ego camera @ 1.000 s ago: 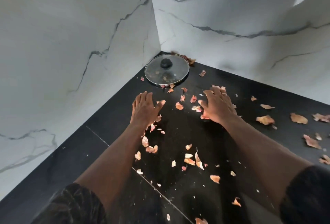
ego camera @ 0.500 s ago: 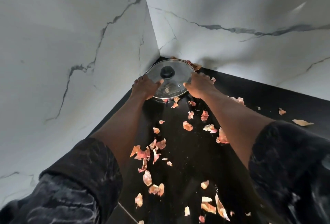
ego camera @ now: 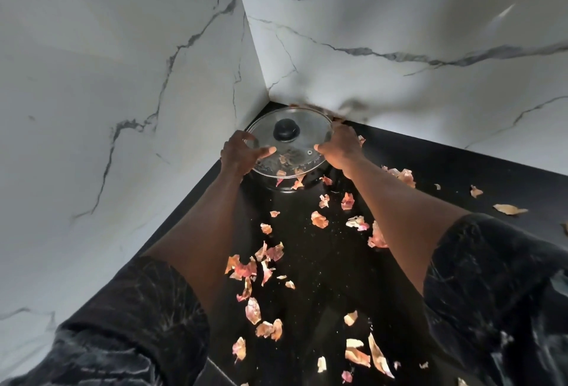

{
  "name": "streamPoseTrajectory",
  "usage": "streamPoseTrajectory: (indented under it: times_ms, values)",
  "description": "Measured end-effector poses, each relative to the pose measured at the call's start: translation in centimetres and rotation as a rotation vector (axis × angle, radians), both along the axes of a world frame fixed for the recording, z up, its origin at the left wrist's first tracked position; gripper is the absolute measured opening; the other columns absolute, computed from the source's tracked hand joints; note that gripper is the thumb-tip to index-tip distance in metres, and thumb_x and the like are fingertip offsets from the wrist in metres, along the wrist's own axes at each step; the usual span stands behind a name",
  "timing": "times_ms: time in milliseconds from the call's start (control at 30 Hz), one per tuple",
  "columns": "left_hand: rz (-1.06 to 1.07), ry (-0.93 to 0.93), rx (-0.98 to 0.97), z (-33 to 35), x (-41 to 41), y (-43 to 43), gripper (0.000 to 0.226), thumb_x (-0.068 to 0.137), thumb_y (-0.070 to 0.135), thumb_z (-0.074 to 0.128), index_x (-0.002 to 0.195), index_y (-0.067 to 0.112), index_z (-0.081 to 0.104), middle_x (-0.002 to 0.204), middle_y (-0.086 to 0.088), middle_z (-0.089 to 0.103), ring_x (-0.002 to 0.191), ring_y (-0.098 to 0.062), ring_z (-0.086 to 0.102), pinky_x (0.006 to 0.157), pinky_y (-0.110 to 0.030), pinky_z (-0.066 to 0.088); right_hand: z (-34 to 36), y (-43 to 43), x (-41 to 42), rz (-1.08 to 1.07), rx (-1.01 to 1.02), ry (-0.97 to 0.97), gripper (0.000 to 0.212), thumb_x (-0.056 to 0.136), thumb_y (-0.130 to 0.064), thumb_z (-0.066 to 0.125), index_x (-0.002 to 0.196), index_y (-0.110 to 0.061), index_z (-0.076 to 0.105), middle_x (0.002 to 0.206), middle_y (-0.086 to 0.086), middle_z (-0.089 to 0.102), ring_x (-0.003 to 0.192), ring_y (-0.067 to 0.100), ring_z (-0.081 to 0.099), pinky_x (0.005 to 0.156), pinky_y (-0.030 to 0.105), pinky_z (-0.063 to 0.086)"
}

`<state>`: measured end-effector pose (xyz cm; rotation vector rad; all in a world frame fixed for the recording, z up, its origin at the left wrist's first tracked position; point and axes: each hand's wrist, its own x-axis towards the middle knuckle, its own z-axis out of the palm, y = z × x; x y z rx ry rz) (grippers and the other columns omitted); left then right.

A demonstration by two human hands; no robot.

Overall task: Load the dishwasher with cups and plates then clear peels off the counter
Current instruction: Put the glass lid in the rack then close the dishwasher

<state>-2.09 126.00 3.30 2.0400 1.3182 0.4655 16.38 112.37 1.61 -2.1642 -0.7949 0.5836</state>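
A round glass lid [ego camera: 295, 122] with a black knob is raised off the black counter [ego camera: 445, 164] in the far corner, tilted up toward the wall. My left hand [ego camera: 239, 153] grips its left rim and my right hand [ego camera: 339, 147] grips its right rim. Pink and tan onion peels [ego camera: 319, 219] lie scattered over the counter between my forearms, with a cluster [ego camera: 255, 265] nearer to me. A few peels show through the glass under the lid.
White marble walls [ego camera: 123, 78] close the corner on the left and behind. More peels [ego camera: 508, 209] lie on the counter to the right. Dark patterned sleeves [ego camera: 132, 324] fill the lower corners.
Both hands went from lying among the peels forward to the lid in the corner, took hold of its rim and lifted it off the counter.
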Motion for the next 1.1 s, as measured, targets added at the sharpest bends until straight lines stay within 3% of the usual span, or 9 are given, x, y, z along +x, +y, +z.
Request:
streamPoseTrajectory:
  times_ms: [200, 333, 433, 633, 733, 867, 933, 1033, 1100]
  values:
    - [0.080, -0.205, -0.087, 2.8, -1.0, -3.0, 0.098, 0.050, 0.050, 0.093, 0.133, 0.019, 0.052, 0.128, -0.006, 0.059, 0.110, -0.026, 0.062, 0.089, -0.044, 0.058, 3.0, -3.6, -0.4, -0.010, 0.020, -0.005, 0.067, 0.088, -0.036, 0.075, 0.141, -0.011, 0.044, 0.136, 0.019, 0.039, 0.121, 0.037, 0.052, 0.100, 0.049, 0.053]
    - [0.013, -0.213, -0.139, 4.3, -1.9, -7.1, 0.066, 0.059, 0.039, 0.094, 0.112, 0.012, 0.068, 0.100, 0.000, 0.073, 0.089, -0.020, 0.072, 0.079, -0.044, 0.061, 3.5, -9.0, -1.4, -0.035, -0.030, 0.034, 0.073, 0.087, -0.053, 0.072, 0.139, -0.007, 0.048, 0.132, 0.017, 0.047, 0.113, 0.032, 0.058, 0.096, 0.046, 0.055]
    - [-0.030, -0.152, -0.150, 4.8, -2.7, -11.1, 0.056, 0.062, 0.039, 0.092, 0.106, 0.012, 0.070, 0.098, -0.004, 0.074, 0.086, -0.023, 0.073, 0.078, -0.045, 0.062, 3.5, -14.4, -2.5, -0.072, -0.043, 0.035, 0.074, 0.083, -0.064, 0.068, 0.129, -0.007, 0.060, 0.117, 0.015, 0.064, 0.108, 0.032, 0.063, 0.092, 0.043, 0.056]
    - [-0.143, -0.051, -0.196, 4.0, -3.4, -21.1, 0.072, 0.052, 0.050, 0.093, 0.109, 0.015, 0.069, 0.103, -0.001, 0.073, 0.093, -0.019, 0.070, 0.088, -0.039, 0.058, 3.6, -27.7, -5.1, -0.177, -0.089, 0.109, 0.070, 0.080, -0.061, 0.073, 0.125, -0.010, 0.059, 0.121, 0.012, 0.061, 0.103, 0.028, 0.063, 0.081, 0.035, 0.051]
    - [-0.267, -0.021, -0.243, 3.2, -2.7, -25.8, 0.080, 0.042, 0.059, 0.090, 0.109, 0.021, 0.070, 0.101, 0.002, 0.074, 0.093, -0.019, 0.071, 0.088, -0.045, 0.058, 4.5, -34.3, -5.3, -0.222, -0.126, 0.050, 0.064, 0.080, -0.057, 0.076, 0.117, -0.007, 0.063, 0.117, 0.010, 0.062, 0.107, 0.027, 0.060, 0.086, 0.038, 0.052]
    - [-0.403, 0.002, -0.235, 4.9, -0.3, -34.1, 0.090, 0.050, 0.053, 0.092, 0.123, 0.010, 0.062, 0.116, -0.008, 0.068, 0.107, -0.027, 0.065, 0.094, -0.048, 0.054, 6.1, -43.6, -5.4, -0.338, -0.141, 0.046, 0.057, 0.081, -0.054, 0.077, 0.112, -0.008, 0.066, 0.103, 0.006, 0.070, 0.094, 0.023, 0.065, 0.074, 0.034, 0.050]
    - [-0.471, 0.031, -0.223, 5.7, 1.4, -38.1, 0.087, 0.063, 0.043, 0.090, 0.133, 0.007, 0.053, 0.123, -0.009, 0.062, 0.114, -0.026, 0.058, 0.096, -0.042, 0.050, 6.6, -47.9, -5.5, -0.407, -0.134, 0.051, 0.059, 0.078, -0.057, 0.077, 0.114, -0.011, 0.066, 0.105, 0.007, 0.071, 0.095, 0.024, 0.066, 0.075, 0.036, 0.053]
    - [-0.605, 0.083, -0.170, 6.1, 3.8, -43.5, 0.072, 0.068, 0.047, 0.088, 0.121, 0.007, 0.059, 0.116, -0.007, 0.066, 0.105, -0.023, 0.062, 0.089, -0.039, 0.053, 7.2, -54.5, -6.1, -0.529, -0.151, 0.069, 0.063, 0.080, -0.056, 0.078, 0.117, -0.007, 0.063, 0.110, 0.011, 0.069, 0.098, 0.028, 0.064, 0.071, 0.034, 0.049]
    - [-0.720, 0.092, -0.164, 6.0, 5.4, -46.8, 0.081, 0.060, 0.055, 0.089, 0.122, 0.012, 0.061, 0.114, 0.000, 0.069, 0.103, -0.019, 0.064, 0.093, -0.041, 0.054, 7.5, -58.7, -6.8, -0.595, -0.192, 0.047, 0.068, 0.081, -0.056, 0.078, 0.122, -0.006, 0.058, 0.119, 0.014, 0.066, 0.109, 0.032, 0.062, 0.080, 0.035, 0.048]
